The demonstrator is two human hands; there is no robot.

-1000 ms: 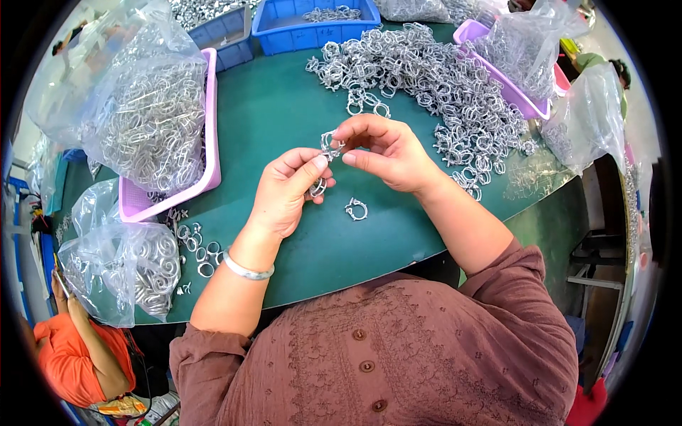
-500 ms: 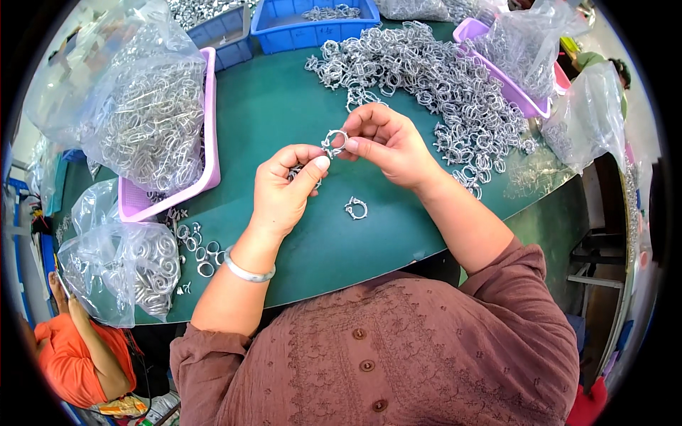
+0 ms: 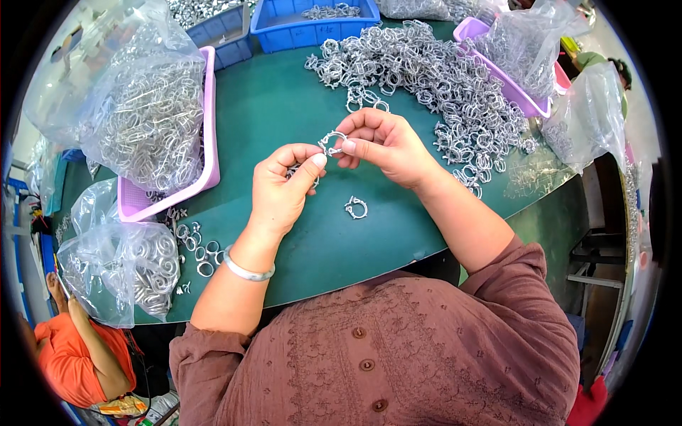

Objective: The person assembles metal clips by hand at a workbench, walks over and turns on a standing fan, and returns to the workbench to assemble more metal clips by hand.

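Observation:
Between my two hands is a silver metal ring (image 3: 332,135) with small knobs on its outside. My left hand (image 3: 284,181) pinches its left side with thumb and forefinger, and more silver metal pieces show in the curl of its fingers. On the opposite side my right hand (image 3: 380,145) grips the ring with its thumb against the fingers. A similar open metal ring (image 3: 356,207) lies alone on the green table (image 3: 298,248), just below my hands. Beyond my right hand spreads a large heap of such silver rings (image 3: 433,78).
At left, a lilac basket (image 3: 211,135) holds a clear bag of metal pieces. Nearer lie a bag of spiral parts (image 3: 153,273) and several plain rings (image 3: 206,269). Blue bins (image 3: 316,32) stand at the back, another lilac basket (image 3: 522,103) at right. A person in orange (image 3: 85,358) sits lower left.
The ring has tilted a little between my fingers, and my right hand has shifted very slightly downward. My left hand holds almost the same place.

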